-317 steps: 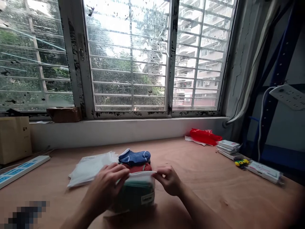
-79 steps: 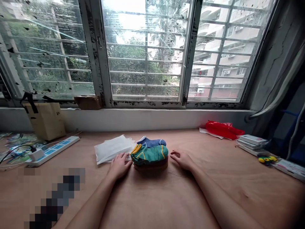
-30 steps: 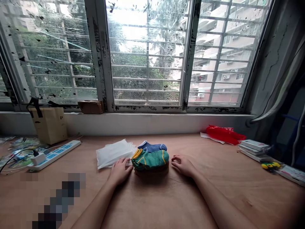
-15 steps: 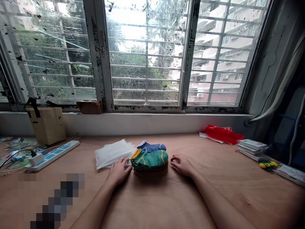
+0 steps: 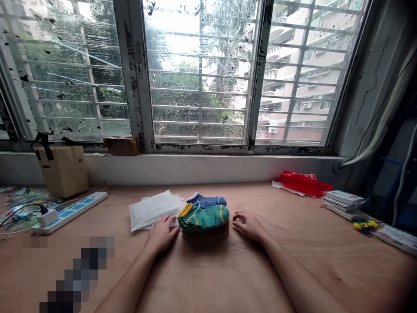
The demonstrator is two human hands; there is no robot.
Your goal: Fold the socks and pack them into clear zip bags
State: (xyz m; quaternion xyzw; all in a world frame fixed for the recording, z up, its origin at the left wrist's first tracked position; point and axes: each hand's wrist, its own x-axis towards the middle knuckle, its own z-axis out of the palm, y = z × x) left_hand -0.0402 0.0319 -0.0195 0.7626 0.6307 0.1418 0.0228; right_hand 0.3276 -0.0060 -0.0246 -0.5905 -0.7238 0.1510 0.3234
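A pile of socks lies in the middle of the table: green socks [image 5: 205,218] with yellow cuffs and trim on top of darker ones, and a blue sock [image 5: 208,201] with a white edge behind them. To its left, my left hand [image 5: 162,234] rests flat with fingers spread, the fingertips at the near edge of the white translucent bags [image 5: 153,211] and the thumb close beside the socks. My right hand [image 5: 246,227] lies on the wood just right of the pile, fingers loosely bent and apart, holding nothing. A small gap separates it from the socks.
On the left are a white power strip [image 5: 73,211] with a plugged-in charger, a paper bag [image 5: 63,171] and clear plastic packets [image 5: 24,206]. At the right sit a red plastic bag [image 5: 302,183], stacked boxes [image 5: 345,198] and a yellow-and-black tool [image 5: 365,225]. Windows line the back.
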